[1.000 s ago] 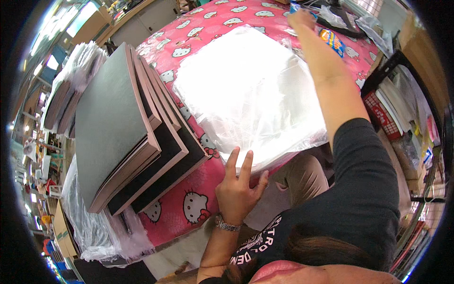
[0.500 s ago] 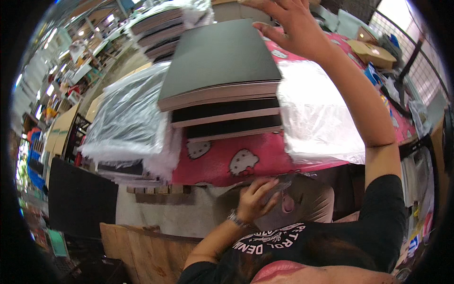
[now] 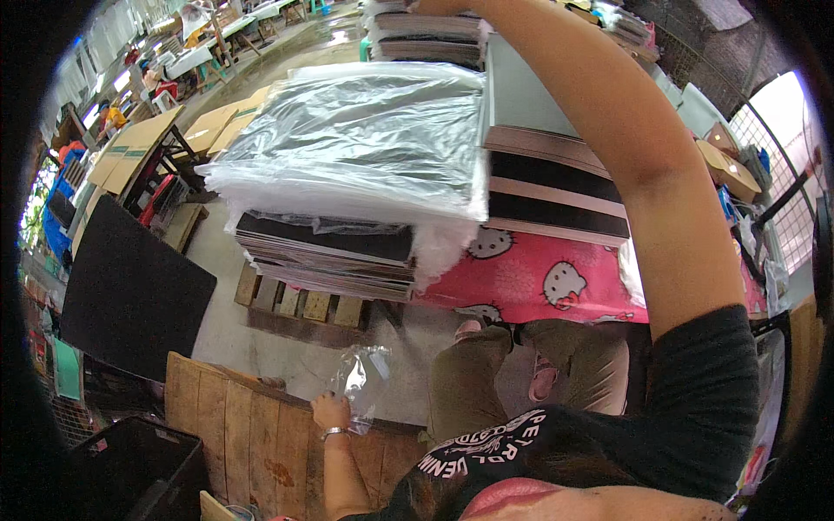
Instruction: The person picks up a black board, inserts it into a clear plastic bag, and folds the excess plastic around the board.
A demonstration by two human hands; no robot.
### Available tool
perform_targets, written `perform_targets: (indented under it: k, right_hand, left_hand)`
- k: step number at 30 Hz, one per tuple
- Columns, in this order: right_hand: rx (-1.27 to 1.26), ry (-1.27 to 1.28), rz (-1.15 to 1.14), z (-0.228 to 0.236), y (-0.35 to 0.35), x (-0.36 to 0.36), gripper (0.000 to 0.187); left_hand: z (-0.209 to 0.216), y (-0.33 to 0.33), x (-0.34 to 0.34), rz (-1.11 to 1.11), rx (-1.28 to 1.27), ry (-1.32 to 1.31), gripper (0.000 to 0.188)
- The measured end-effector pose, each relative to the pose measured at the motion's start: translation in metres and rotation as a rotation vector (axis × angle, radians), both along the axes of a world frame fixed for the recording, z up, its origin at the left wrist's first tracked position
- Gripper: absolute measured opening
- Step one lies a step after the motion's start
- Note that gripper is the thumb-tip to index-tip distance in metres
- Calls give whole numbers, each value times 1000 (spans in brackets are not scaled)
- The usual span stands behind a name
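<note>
Down at the left, my left hand (image 3: 331,410) is closed on a crumpled piece of clear plastic film (image 3: 361,379), which hangs beside the wooden bench. My right arm stretches far forward across the table. At the upper edge, my right hand (image 3: 445,7) is partly cut off, and its fingers hardly show. It is at the top of a far stack of dark boards (image 3: 426,45); whether it touches them I cannot tell. Below my right arm stands a pile of thick grey-and-black boards (image 3: 556,178). To its left, a clear plastic cover (image 3: 365,130) lies over another stack.
A pink cloth with cat faces (image 3: 530,276) covers the table. Near my left hand are a wooden bench (image 3: 252,443) and a black crate (image 3: 139,469). A black panel (image 3: 130,291) stands at left, with cardboard (image 3: 143,152) behind it. A wooden pallet (image 3: 304,304) lies on the floor.
My left hand has moved down and left, away from the table edge, with the plastic film. My right hand has reached farther forward and left. The view has swung left.
</note>
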State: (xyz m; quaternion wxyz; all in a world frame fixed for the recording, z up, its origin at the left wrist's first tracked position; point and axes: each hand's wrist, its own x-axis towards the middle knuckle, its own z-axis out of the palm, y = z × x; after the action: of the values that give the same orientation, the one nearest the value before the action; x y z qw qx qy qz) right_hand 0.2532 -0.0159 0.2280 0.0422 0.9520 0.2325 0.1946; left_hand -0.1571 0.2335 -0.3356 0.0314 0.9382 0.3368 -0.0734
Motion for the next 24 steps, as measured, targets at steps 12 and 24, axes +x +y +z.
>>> perform_targets:
  k: [12,24]
  right_hand:
    - [-82,543,238,-19,115,323,29]
    - [-154,642,571,-169,176,355,43]
  left_hand:
    - [-38,-5,5,-173,-138,256,40]
    - [-32,11,10,-51,-225,381,28]
